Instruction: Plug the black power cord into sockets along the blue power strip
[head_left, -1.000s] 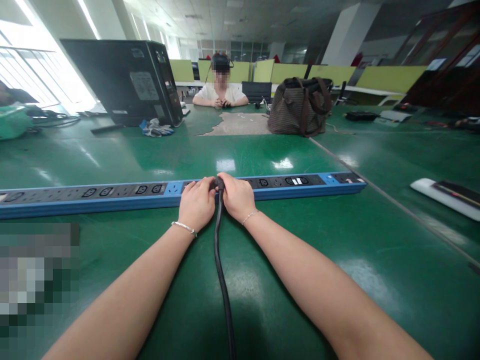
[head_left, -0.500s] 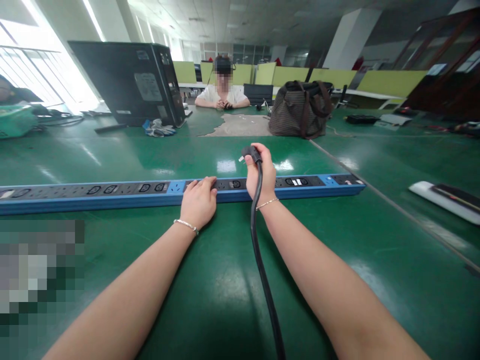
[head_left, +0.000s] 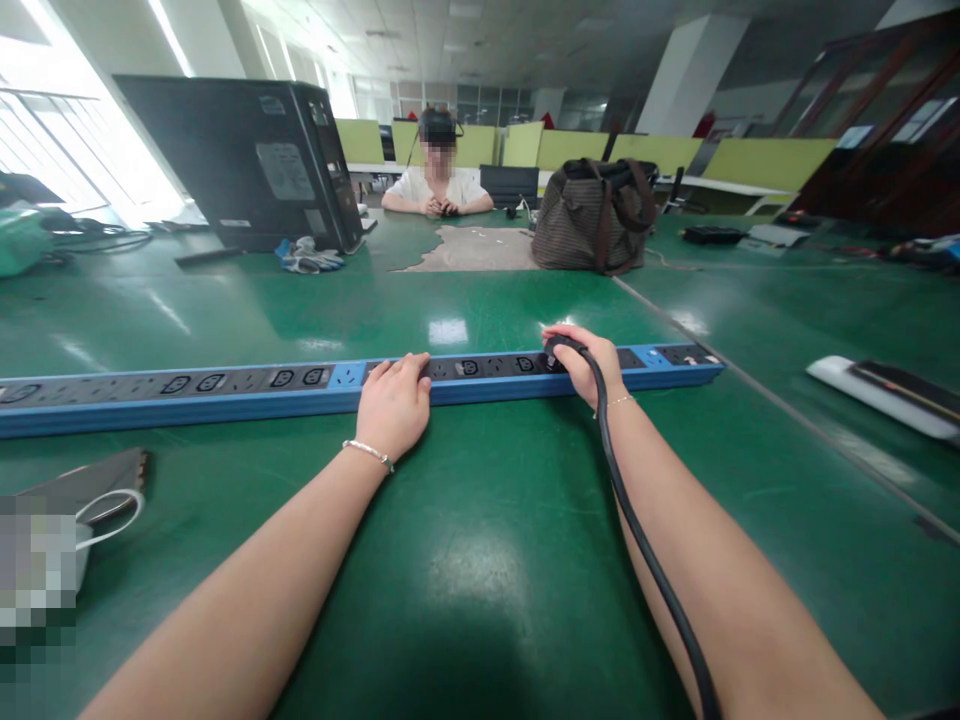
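Note:
A long blue power strip (head_left: pixel 480 391) with a black socket face lies crosswise on the green table. My left hand (head_left: pixel 394 402) rests over the strip just right of a blue socket section, its fingers curled across the top and holding it. Farther right, my right hand (head_left: pixel 589 362) pinches a black power plug (head_left: pixel 564 343) low over the sockets. Metal prongs show below the plug; whether they have entered a socket I cannot tell. The plug's thick black cable (head_left: pixel 637 530) runs down along my right forearm to the bottom edge.
A black computer tower (head_left: pixel 247 165) stands at the back left, with gloves (head_left: pixel 309 257) beside it. A brown bag (head_left: pixel 592 218) sits at the back. Across the table sits a person (head_left: pixel 437 185). At the right lies a white and dark device (head_left: pixel 885 398).
My right hand has moved right and down with the plug, from above the strip's middle to its sockets farther right. My left hand stays on the strip. The view has shifted slightly.

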